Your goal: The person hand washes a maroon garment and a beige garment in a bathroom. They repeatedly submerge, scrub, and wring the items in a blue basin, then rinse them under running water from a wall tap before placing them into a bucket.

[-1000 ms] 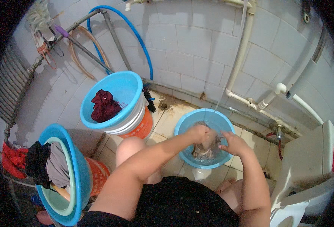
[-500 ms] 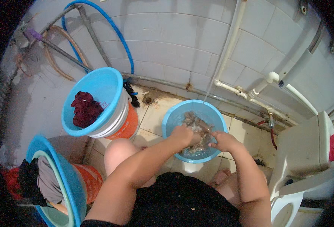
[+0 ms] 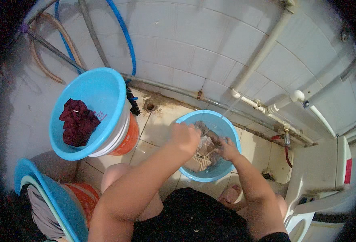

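A light blue basin [image 3: 231, 127] stands on the tiled floor with water in it. In it lies a wet brownish garment [image 3: 202, 156] with a paler striped part, partly under the water. My left hand [image 3: 185, 139] is raised at the basin's left side, its fingers curled on the cloth and largely hidden from above. Over the right side of the basin, my right hand [image 3: 227, 149] has its fingers bent round another part of the garment. A thin stream of water falls into the basin from the far side.
At the left, a blue basin [image 3: 117, 92] with a dark red garment [image 3: 79, 123] rests on a white and orange bucket [image 3: 125, 141]. Nearer stand more basins [image 3: 53, 189] holding grey cloth [image 3: 44, 209]. A toilet [image 3: 323, 165] is at the right; pipes [image 3: 262, 52] and a wall lie beyond.
My left hand has risen out of the basin toward its left rim. The garment's paler striped part now shows at the near side. The view has shifted slightly.
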`<control>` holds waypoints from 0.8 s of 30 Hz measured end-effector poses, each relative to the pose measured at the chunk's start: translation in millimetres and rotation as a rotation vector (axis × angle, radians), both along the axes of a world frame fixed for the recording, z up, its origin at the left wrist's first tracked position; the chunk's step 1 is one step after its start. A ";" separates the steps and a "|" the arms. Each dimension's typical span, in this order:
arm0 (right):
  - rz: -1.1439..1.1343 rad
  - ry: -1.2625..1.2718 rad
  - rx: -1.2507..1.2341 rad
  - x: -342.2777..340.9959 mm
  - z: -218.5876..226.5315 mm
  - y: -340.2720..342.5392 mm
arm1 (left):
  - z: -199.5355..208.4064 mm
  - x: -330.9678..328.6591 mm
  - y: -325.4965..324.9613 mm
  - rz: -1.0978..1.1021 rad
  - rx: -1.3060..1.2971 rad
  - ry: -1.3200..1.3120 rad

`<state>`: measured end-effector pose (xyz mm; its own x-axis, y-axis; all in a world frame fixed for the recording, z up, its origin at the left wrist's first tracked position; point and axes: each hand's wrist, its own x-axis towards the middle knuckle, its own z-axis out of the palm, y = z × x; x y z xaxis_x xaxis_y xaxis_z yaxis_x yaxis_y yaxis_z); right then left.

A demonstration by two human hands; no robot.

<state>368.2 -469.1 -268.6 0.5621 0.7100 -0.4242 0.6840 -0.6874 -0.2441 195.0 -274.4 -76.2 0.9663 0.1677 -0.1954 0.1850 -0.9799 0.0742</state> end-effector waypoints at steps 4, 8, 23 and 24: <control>-0.137 0.019 0.046 -19.8 -34.3 42.1 | -0.8 0.4 8.3 0.010 0.101 0.030; 0.032 0.061 -0.195 -60.6 -85.8 29.5 | -21.8 14.3 7.9 0.040 0.063 0.294; 0.052 -0.252 0.328 -60.5 62.5 4.2 | -35.7 7.4 -19.3 -0.071 0.126 -0.024; 0.066 -0.285 0.374 -60.7 70.6 0.7 | -37.8 7.0 -20.6 -0.080 0.127 -0.048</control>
